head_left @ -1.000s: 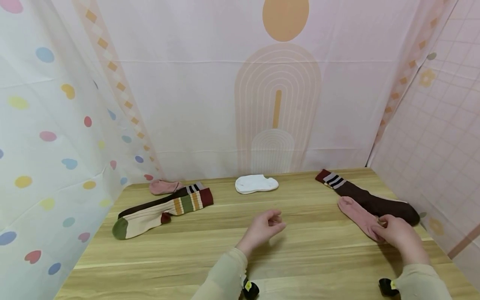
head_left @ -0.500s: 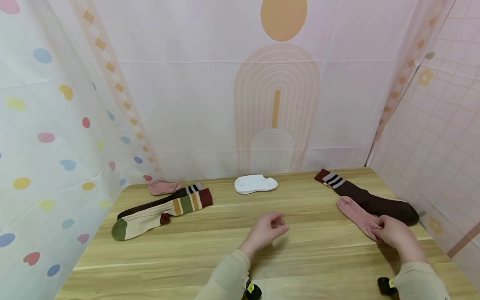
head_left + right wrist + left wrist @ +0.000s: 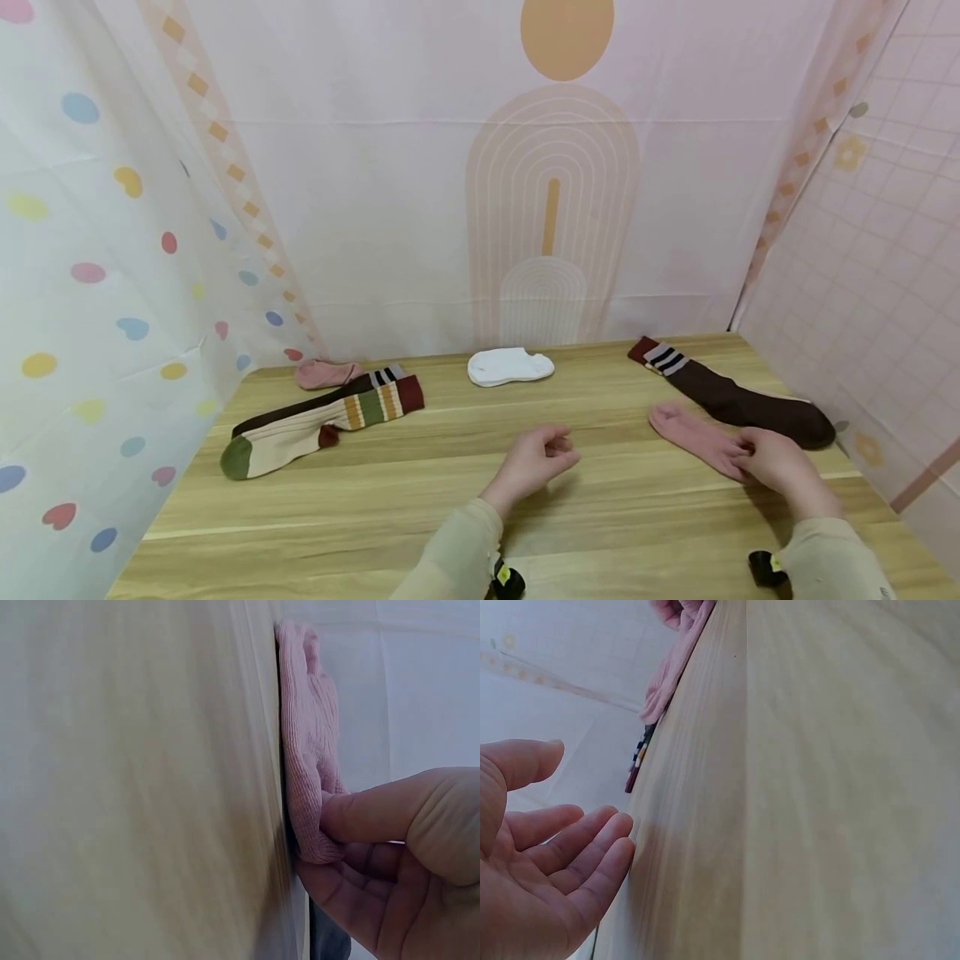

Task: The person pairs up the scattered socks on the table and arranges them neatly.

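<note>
Between thumb and fingers my right hand pinches the near end of a pink sock, which lies low over the tabletop. The right wrist view shows the thumb on top of the pink knit and fingers beneath. Just behind it stretches a dark brown sock with a striped cuff. My left hand hovers near the table's middle, holding nothing; in the left wrist view its fingers are loosely bent and the thumb stands apart.
A white ankle sock lies at the back middle. On the left are a cream striped sock, a dark sock partly under it, and another pink sock. Patterned curtains border the wooden table.
My right hand has drawn the pink sock left and slightly toward me, away from the brown sock. My left hand has shifted only slightly to the right.
</note>
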`<state>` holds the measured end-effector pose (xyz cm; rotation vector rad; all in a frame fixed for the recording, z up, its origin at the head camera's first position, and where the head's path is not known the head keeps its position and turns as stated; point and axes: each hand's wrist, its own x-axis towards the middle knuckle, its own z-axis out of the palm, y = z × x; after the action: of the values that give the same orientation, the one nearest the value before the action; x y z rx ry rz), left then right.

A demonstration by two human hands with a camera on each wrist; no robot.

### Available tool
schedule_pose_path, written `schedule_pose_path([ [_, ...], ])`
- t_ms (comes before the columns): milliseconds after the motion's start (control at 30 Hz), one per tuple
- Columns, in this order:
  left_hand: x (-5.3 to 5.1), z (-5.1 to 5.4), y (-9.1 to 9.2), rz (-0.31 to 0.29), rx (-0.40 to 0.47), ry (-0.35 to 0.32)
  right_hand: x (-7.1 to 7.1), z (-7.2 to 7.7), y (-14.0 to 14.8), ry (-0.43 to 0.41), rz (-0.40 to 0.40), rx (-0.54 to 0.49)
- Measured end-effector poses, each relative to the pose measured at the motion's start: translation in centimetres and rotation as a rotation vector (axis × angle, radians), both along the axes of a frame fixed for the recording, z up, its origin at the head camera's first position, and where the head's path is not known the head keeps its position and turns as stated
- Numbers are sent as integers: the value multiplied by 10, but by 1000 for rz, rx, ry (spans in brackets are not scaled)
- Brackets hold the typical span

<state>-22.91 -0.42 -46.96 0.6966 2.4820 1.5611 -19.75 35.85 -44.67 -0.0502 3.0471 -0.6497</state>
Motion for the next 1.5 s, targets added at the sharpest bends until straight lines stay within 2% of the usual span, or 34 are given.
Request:
schedule_pose_path([
  [300, -1, 4, 6, -7, -10, -6, -6, -3, -14, -22, 51, -48],
  [600, -6, 6, 15, 3, -17, -34, -10, -7, -27, 9, 107, -68],
  [900, -9, 4, 24, 41, 6, -64, -14, -10, -39, 54, 214, -50],
  [1233, -15, -1, 31, 86, 23, -113, -13, -7, -54, 37, 241, -80],
  [1500, -15, -2, 30, 120, 46, -162, -12, -6, -62, -27, 237, -161],
])
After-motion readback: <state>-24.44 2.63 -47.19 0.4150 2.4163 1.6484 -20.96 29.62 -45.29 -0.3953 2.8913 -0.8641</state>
